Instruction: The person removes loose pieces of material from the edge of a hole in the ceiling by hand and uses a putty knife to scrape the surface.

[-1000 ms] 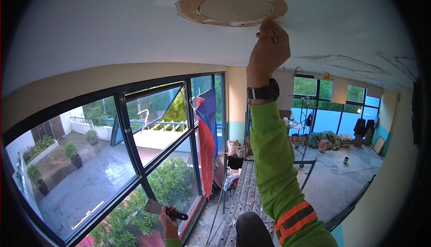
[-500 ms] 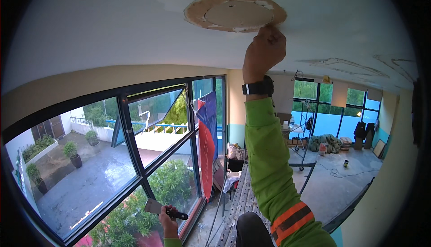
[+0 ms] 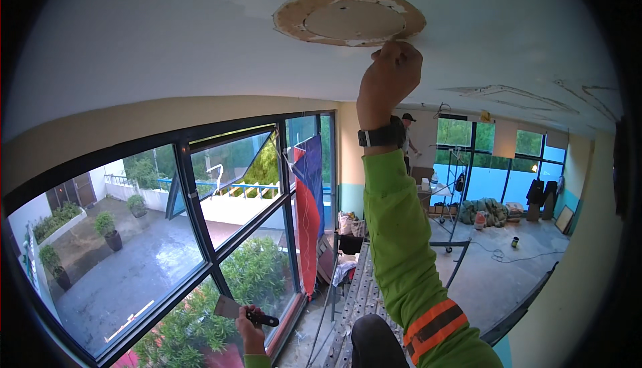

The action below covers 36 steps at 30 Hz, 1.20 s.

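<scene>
Overhead, a round patch (image 3: 354,20) is set in the white ceiling, ringed by a rough band of brown exposed board paper. My right hand (image 3: 391,77) is raised to the near right edge of this ring, its fingers curled and closed against the ceiling. Whatever those fingers may pinch is hidden. Low down near the window, my left hand (image 3: 251,328) grips a putty knife (image 3: 261,317) by its black handle. The wide metal blade points up and to the left, away from the ceiling.
A perforated metal scaffold plank (image 3: 354,288) runs beneath me, with a dark rail (image 3: 458,261) at its right. Large black-framed windows (image 3: 200,234) line the left, beside a red and blue cloth (image 3: 307,214). Another person (image 3: 408,142) stands at the back, near a wheeled scaffold (image 3: 452,194).
My right hand has shifted slightly left along the ring's edge. The other person has come into sight behind my right wrist. My left hand keeps the putty knife almost still.
</scene>
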Motion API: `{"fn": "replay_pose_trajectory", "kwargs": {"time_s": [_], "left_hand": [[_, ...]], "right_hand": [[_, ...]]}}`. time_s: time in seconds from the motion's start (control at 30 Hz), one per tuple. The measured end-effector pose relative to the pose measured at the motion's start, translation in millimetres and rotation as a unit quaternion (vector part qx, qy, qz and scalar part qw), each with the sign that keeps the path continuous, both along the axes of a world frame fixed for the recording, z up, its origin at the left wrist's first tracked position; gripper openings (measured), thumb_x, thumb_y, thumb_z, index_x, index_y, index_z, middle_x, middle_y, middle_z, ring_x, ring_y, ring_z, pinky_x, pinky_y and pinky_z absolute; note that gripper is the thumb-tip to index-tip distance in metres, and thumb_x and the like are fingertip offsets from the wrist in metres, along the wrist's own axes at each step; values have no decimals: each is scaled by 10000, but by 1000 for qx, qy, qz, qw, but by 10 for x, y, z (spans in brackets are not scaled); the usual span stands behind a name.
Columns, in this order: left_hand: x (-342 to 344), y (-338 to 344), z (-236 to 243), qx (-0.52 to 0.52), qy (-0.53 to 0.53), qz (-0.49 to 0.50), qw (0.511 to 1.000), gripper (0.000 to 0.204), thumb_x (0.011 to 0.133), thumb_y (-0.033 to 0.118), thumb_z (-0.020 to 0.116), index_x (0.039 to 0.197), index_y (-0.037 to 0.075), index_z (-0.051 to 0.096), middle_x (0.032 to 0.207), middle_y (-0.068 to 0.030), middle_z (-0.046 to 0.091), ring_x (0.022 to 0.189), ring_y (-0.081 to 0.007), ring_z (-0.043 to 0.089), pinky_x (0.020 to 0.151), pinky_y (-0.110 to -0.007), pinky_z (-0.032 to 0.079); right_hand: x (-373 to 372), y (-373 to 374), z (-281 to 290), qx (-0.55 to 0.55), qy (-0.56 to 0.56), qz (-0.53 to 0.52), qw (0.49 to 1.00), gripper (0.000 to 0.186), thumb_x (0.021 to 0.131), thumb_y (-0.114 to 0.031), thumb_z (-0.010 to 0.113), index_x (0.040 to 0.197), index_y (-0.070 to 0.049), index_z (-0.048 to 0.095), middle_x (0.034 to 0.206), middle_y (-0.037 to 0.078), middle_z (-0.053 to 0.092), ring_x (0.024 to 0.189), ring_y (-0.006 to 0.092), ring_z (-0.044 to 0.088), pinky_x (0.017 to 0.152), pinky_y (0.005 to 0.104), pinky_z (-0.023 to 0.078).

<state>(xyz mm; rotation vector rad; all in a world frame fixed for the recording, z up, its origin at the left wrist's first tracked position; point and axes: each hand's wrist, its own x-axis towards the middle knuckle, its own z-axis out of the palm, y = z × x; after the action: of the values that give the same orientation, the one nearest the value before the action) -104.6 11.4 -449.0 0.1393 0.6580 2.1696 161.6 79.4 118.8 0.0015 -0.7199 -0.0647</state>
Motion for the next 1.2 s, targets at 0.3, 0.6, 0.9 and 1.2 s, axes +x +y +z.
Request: {"fn": "replay_pose_trajectory", "kwargs": {"time_s": [0.3,0.6,0.9,1.2], "left_hand": [[-18,4,-16,8,0,-7,1000,210,968,225,476,895,35,526,788,-97,599,692,-237,608,619,-384,539],[-21,33,-77,13,-7,-10,1000,198,964,222,482,907,37,524,794,-103,604,694,-239,610,617,-386,538],[-17,43,-108,-13,3,-5,1000,206,969,239,477,918,44,520,806,-106,602,697,-248,614,616,-394,539],[4,7,-11,-20,-9,6,1000,199,962,229,490,926,36,520,816,-113,603,706,-256,615,622,-397,542]], "right_hand": [[50,76,-330,-83,-152,99,980,129,849,-69,566,928,33,570,754,81,620,623,157,576,618,282,478],[178,160,-234,23,-107,-13,994,98,871,-54,583,924,26,602,783,79,645,700,129,617,673,262,491],[171,40,-84,44,-77,42,995,85,847,-17,584,888,42,630,773,89,660,712,134,633,691,244,488],[126,4,-23,25,-61,67,996,119,823,-16,585,902,64,624,791,101,658,700,157,625,692,264,486]]}}
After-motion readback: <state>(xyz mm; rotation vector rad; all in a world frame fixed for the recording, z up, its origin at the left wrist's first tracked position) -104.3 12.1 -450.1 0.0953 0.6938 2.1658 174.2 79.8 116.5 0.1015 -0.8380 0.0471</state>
